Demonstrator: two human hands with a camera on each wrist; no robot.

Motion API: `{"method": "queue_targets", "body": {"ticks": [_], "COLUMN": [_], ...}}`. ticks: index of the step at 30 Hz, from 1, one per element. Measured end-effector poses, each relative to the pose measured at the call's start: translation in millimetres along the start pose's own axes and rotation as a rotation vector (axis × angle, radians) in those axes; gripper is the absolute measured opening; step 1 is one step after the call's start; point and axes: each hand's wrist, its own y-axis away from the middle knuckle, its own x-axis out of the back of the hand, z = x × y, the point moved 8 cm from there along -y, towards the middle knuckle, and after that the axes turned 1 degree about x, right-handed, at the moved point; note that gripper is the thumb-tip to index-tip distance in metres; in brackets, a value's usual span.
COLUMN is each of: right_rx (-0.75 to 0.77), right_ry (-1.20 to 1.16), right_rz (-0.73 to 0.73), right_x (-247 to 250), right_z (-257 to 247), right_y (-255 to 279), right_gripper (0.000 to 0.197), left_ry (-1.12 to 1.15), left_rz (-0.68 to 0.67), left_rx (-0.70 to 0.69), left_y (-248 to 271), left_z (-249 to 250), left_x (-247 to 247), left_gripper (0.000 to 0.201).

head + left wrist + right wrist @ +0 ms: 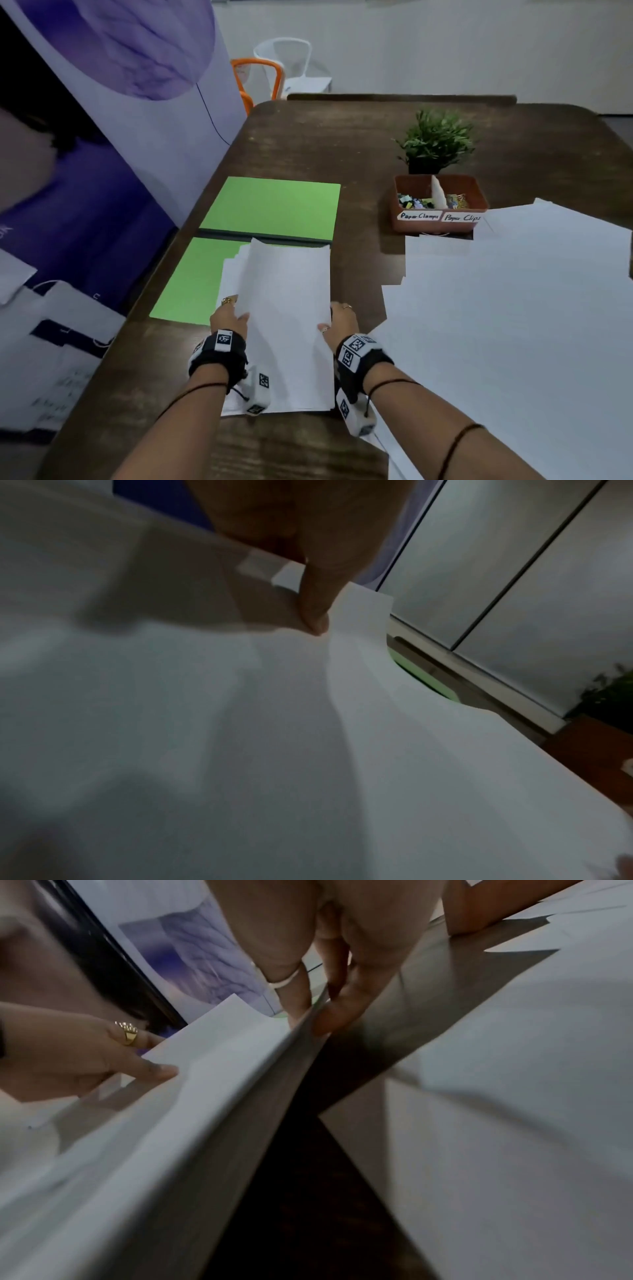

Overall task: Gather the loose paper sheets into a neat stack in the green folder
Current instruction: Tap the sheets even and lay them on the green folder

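Observation:
An open green folder lies on the dark wooden table at its left edge. A bundle of white paper sheets is held above the folder's near half, its far end over the green, its near end hanging past it. My left hand pinches the bundle's left edge, thumb on top. My right hand pinches the right edge, thumb above and fingers below. More loose white sheets are spread over the table's right side.
A brown tray labelled for paper clamps and paper clips stands behind the loose sheets, with a small potted plant beyond it. A purple-and-white banner rises along the table's left edge. Chairs stand at the far end.

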Motion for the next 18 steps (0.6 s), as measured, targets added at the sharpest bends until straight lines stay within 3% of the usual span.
{"method": "queue_targets", "body": {"ticks": [3,7,9,14,18], "right_rx": [-0.041,-0.079,-0.079,-0.098,-0.101], "right_ry": [0.096,0.151,0.155,0.127,0.113], "right_rz": [-0.049,-0.053,-0.05,-0.014,0.001], "right_x": [-13,-18,-21,-27,-31], "right_z": [10,18,20,24,23], "right_y": [-7,-14,-15,-15,-15], "right_gripper": [0.049,0.069,0.072,0.072,0.071], "left_ry": [-0.195,-0.148,-0.063,-0.029,-0.092], "left_rz": [-0.015,-0.063,-0.084,-0.243,-0.287], "left_rx": [0.082,0.224,0.304,0.336,0.333], "left_y": [-9,-21,-26,-33,-35], "left_z": [-17,-31,-36,-38,-35], "left_x": [-2,-2,2,7,14], "left_gripper": [0.053,0.087,0.092,0.062,0.061]}}
